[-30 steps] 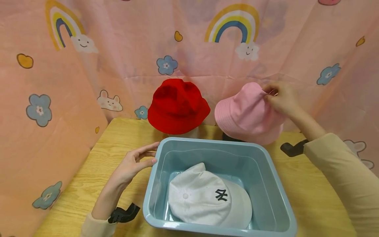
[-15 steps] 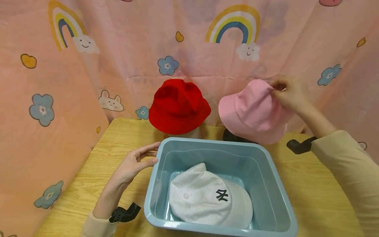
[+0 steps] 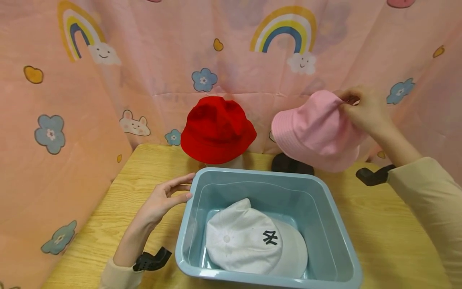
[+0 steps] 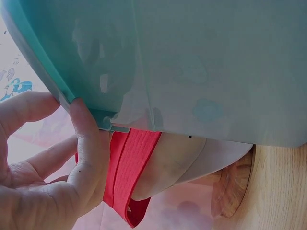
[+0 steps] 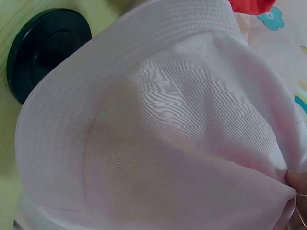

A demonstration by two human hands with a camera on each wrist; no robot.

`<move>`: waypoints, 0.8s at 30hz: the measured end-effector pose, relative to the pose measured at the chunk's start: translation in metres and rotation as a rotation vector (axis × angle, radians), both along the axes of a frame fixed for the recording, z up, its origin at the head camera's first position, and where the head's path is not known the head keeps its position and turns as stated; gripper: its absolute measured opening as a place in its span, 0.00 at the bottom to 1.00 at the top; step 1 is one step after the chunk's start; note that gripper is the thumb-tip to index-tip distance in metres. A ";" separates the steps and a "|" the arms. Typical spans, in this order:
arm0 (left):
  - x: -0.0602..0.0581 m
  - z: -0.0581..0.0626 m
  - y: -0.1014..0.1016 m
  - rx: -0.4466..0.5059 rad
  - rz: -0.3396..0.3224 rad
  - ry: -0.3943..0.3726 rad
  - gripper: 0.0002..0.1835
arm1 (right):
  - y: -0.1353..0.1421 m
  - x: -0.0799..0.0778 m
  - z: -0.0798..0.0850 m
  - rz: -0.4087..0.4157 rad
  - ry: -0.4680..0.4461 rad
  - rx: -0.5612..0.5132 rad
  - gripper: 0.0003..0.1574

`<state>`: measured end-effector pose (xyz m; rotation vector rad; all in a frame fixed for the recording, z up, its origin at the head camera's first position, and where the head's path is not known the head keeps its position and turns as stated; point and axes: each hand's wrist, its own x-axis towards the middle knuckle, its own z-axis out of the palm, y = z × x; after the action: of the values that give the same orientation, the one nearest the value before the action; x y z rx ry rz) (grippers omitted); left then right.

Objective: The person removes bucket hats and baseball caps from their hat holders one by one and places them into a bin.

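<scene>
The pink bucket hat [image 3: 319,130] hangs tilted from my right hand [image 3: 366,108], which pinches the top of its crown between thumb and fingers. In the right wrist view, the pinched cloth gathers into folds beside the fingertips [image 5: 296,182]. My left hand [image 3: 164,200] holds the left rim of the light-blue plastic bin [image 3: 271,174] near its far corner; in the left wrist view, the thumb and a finger meet at the lip. A white baseball cap [image 3: 249,241] with a dark NY logo lies inside the bin.
Behind the bin, a red bucket hat [image 3: 218,130] sits on a pale stand [image 3: 229,162]. To its right is a black round base [image 3: 291,163], partly under the pink hat. A pink printed curtain [image 3: 245,76] hangs behind the wooden table [image 3: 140,170].
My right hand has carried the pink bucket hat up and to the right, showing more of the black base. The left hand and bin stay in place.
</scene>
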<state>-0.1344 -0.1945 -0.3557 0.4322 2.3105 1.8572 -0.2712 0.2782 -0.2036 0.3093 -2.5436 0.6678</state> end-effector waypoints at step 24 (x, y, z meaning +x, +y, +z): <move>0.001 0.000 0.000 0.002 -0.004 -0.006 0.29 | -0.008 0.029 0.024 0.017 0.198 0.066 0.12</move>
<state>-0.1335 -0.1941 -0.3562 0.4303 2.3029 1.8565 -0.2424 0.2706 -0.1796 0.3995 -2.3791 0.5323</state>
